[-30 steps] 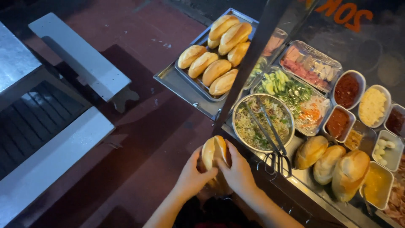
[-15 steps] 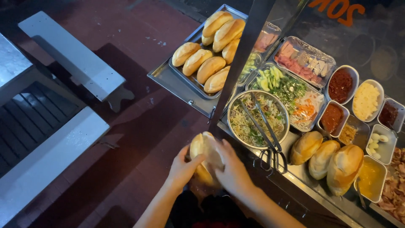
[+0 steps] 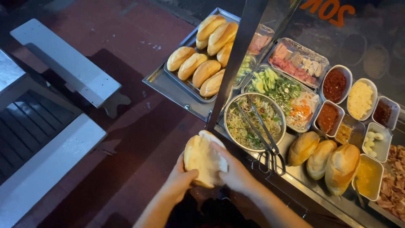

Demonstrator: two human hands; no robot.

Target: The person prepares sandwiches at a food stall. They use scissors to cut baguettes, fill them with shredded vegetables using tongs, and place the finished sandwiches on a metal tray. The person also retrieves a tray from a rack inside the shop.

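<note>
Both hands hold one split bread roll (image 3: 202, 158) just off the near left edge of a metal food cart (image 3: 177, 90), above the reddish pavement (image 3: 126, 139). The left hand (image 3: 179, 181) cups the roll from below and from the left, fingers wrapped around its crust. The right hand (image 3: 234, 171) grips the roll's right side, its thumb and fingers pressed over the cut edge, so the roll is clamped between the two hands with its pale crumb turned up, apparently to keep the cut open and facing the fillings.

Just right of the roll, on the cart, stands a round steel bowl (image 3: 230, 126) of shredded salad, with long tongs (image 3: 259, 126) resting across it, handles toward the person, within easy reach of the right hand. Right of the bowl three more rolls (image 3: 322, 158) lie side by side on the counter. Farther back sits a tray of golden loaves (image 3: 206, 50), stacked in rows at the far left of the cart. Behind the bowl are a tray of sliced cucumber and herbs (image 3: 274, 86) and a tray of sliced cold meats (image 3: 295, 63). Small white tubs of sauces and toppings (image 3: 335, 84) line the right side, grouped close so each can be reached in turn. To the left, well apart from the cart, stand white benches (image 3: 63, 67).
</note>
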